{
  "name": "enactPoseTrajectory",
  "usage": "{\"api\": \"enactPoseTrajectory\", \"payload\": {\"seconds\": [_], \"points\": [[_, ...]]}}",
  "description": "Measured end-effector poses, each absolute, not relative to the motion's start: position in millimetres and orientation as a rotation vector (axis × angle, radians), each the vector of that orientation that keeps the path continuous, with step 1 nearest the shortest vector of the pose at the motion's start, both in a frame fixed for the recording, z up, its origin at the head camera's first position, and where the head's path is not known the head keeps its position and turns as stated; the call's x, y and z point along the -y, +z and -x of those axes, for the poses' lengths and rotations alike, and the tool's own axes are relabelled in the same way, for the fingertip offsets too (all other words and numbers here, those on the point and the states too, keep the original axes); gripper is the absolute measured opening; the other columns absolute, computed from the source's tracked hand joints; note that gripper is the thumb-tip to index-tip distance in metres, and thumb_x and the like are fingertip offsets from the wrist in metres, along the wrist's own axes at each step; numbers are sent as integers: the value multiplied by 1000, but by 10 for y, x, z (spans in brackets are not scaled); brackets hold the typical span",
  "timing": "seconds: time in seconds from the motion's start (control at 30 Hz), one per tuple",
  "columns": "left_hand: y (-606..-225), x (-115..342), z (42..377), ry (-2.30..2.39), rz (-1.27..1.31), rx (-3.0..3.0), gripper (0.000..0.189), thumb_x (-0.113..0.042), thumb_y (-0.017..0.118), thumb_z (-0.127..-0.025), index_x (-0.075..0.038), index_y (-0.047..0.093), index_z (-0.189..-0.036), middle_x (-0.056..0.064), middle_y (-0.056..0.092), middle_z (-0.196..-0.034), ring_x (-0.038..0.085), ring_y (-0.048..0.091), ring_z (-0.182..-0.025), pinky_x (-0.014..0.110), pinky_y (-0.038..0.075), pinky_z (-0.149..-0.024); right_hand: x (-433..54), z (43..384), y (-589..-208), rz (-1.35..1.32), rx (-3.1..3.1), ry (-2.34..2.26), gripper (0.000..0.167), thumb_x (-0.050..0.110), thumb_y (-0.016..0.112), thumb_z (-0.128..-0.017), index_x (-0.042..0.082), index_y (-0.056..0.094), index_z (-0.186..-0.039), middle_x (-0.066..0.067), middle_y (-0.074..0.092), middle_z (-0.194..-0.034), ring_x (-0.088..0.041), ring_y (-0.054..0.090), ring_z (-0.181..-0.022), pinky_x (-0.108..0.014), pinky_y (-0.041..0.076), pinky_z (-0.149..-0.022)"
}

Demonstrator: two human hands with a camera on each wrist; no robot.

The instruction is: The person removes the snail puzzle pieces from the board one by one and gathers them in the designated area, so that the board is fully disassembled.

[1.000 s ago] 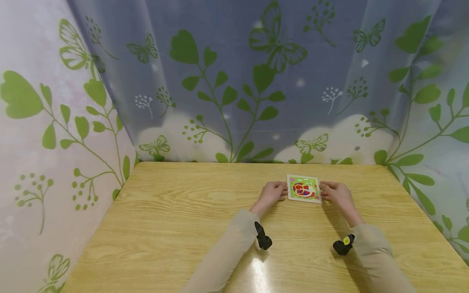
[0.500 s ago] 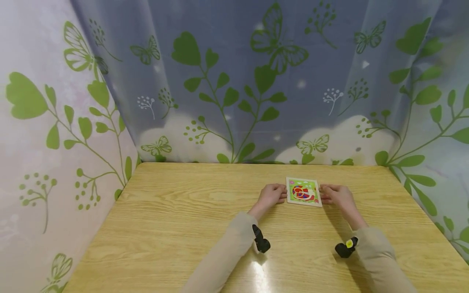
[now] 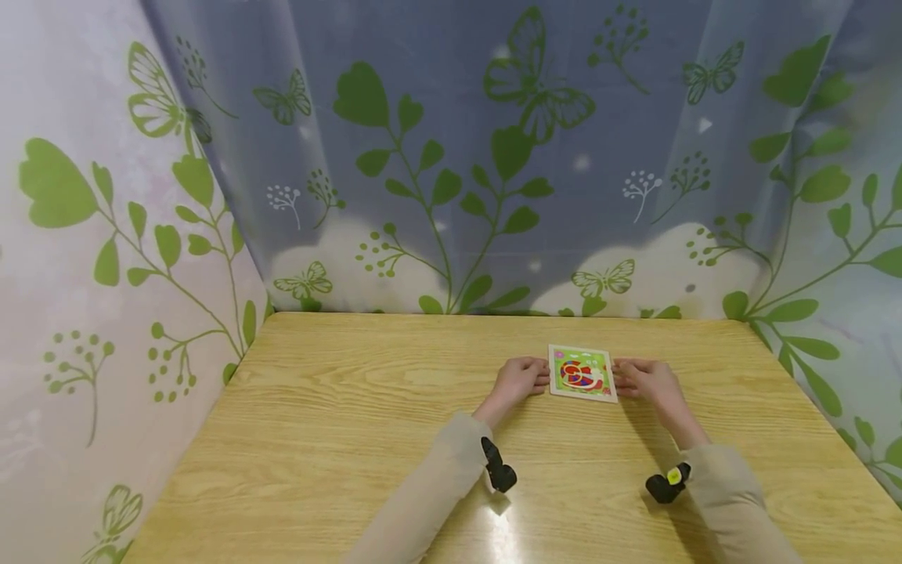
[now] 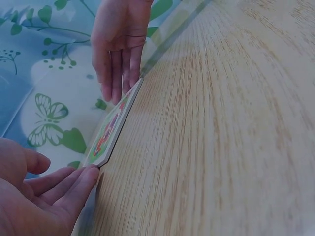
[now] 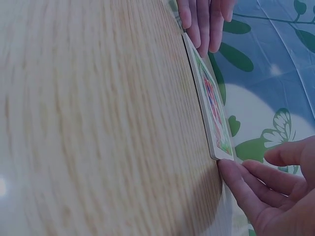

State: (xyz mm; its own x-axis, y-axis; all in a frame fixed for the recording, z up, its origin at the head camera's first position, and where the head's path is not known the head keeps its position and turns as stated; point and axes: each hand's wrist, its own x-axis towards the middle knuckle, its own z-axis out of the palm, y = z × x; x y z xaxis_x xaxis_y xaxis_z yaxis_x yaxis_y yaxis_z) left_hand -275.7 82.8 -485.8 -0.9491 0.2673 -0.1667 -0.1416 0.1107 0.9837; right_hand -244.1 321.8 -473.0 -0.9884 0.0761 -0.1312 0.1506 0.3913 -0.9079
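A small square puzzle board [image 3: 582,374] with a pale border and a red and blue snail on green lies flat near the back of the table. My left hand [image 3: 520,379] touches its left edge with outstretched fingertips. In the left wrist view, that thumb stands apart from the fingers [image 4: 78,189]. On the opposite edge rests my right hand [image 3: 650,384]; the right wrist view has its fingertips [image 5: 229,169] against the board's corner, thumb raised. Neither thumb presses on the board.
The wooden table [image 3: 338,415] meets a patterned curtain [image 3: 451,180] at its back edge. Similar printed cloth hangs at both sides. Each wrist carries a small black camera, one on the left sleeve [image 3: 430,489] side and one on the right.
The puzzle board has slid a short way toward me and slightly left, with both hands moving along at its sides. The head view has shifted slightly.
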Motion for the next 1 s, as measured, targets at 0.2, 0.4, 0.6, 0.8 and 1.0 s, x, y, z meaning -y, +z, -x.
{"api": "enactPoseTrajectory", "payload": {"seconds": [0.2, 0.4, 0.6, 0.8, 1.0], "points": [[-4880, -816, 2754, 1922, -116, -2087, 35, -15, 47, -109, 8, 63, -129, 21, 71, -118, 27, 71, -108, 30, 59, -85, -3201, 2428, -4735, -202, -2572, -1674, 50, 18, 40, -110, -21, 43, -140, -39, 49, -139, -13, 71, -94, -29, 60, -81], [-4883, -785, 2727, 1940, -90, -2074, 34, -14, 48, -108, 8, 64, -129, 20, 72, -116, 26, 71, -106, 31, 59, -86, -3178, 2414, -4735, -186, -2561, -1687, 49, 16, 42, -110, -22, 43, -140, -40, 49, -138, -14, 72, -93, -29, 61, -80], [-4886, -743, 2705, 1938, -96, -2073, 34, -15, 48, -108, 7, 63, -129, 20, 72, -115, 26, 71, -106, 31, 60, -85, -3149, 2400, -4721, -223, -2569, -1636, 50, 20, 42, -110, -19, 44, -141, -37, 50, -139, -20, 72, -99, -29, 60, -81], [-4890, -697, 2673, 1935, -88, -2071, 34, -15, 48, -108, 8, 63, -129, 20, 71, -116, 26, 71, -106, 30, 60, -85, -3112, 2389, -4728, -234, -2538, -1646, 50, 19, 43, -110, -20, 43, -141, -37, 51, -139, -17, 72, -96, -30, 61, -81], [-4880, -626, 2635, 1924, -112, -2080, 36, -16, 49, -108, 7, 62, -131, 20, 71, -118, 26, 71, -107, 30, 59, -86, -3070, 2375, -4719, -217, -2517, -1665, 50, 18, 42, -110, -21, 42, -140, -38, 50, -140, -15, 72, -92, -29, 61, -79]]}}
